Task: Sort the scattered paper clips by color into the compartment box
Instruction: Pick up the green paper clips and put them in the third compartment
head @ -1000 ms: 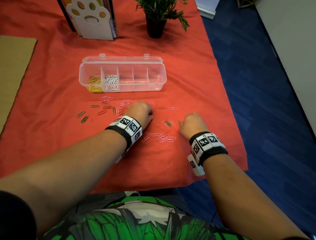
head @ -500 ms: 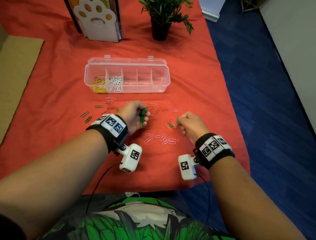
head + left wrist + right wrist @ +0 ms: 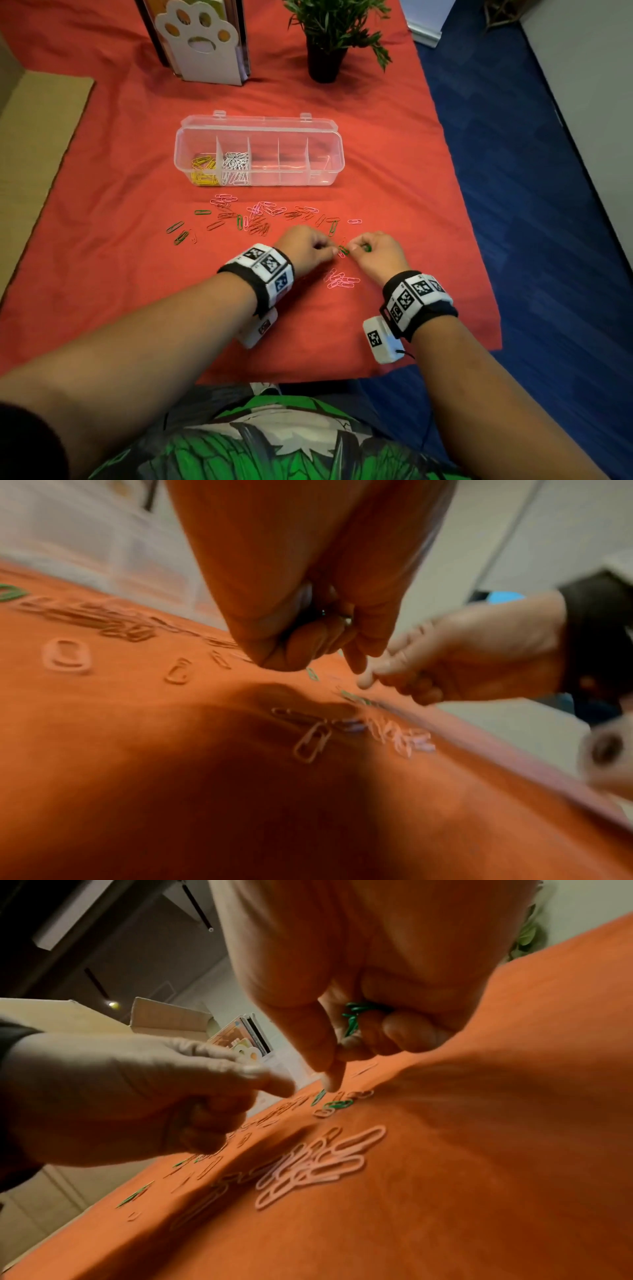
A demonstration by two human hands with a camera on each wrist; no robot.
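Note:
The clear compartment box [image 3: 327, 161] lies open, with yellow clips [image 3: 202, 173] in its leftmost cell and white clips [image 3: 236, 167] in the one beside it. Green, pink and red clips lie scattered on the red cloth before it. My left hand [image 3: 329, 251] and right hand [image 3: 353, 252] meet fingertip to fingertip over a green clip [image 3: 343, 250] on the cloth. The right hand [image 3: 330, 1074] keeps several green clips [image 3: 354, 1012] in its curled fingers, its forefinger reaching down. The left hand [image 3: 342, 656] is curled, with something small glinting inside the fist.
A pile of pink clips [image 3: 340, 279] lies just near of both hands. A paw-print holder [image 3: 202, 41] and a potted plant [image 3: 325, 51] stand at the back. The cloth's right edge [image 3: 479, 260] drops to blue floor close to my right hand.
My left hand, which showed green clips half a second ago, has moved right to meet the right hand. The right hand has lowered its fingertips to the green clip on the cloth.

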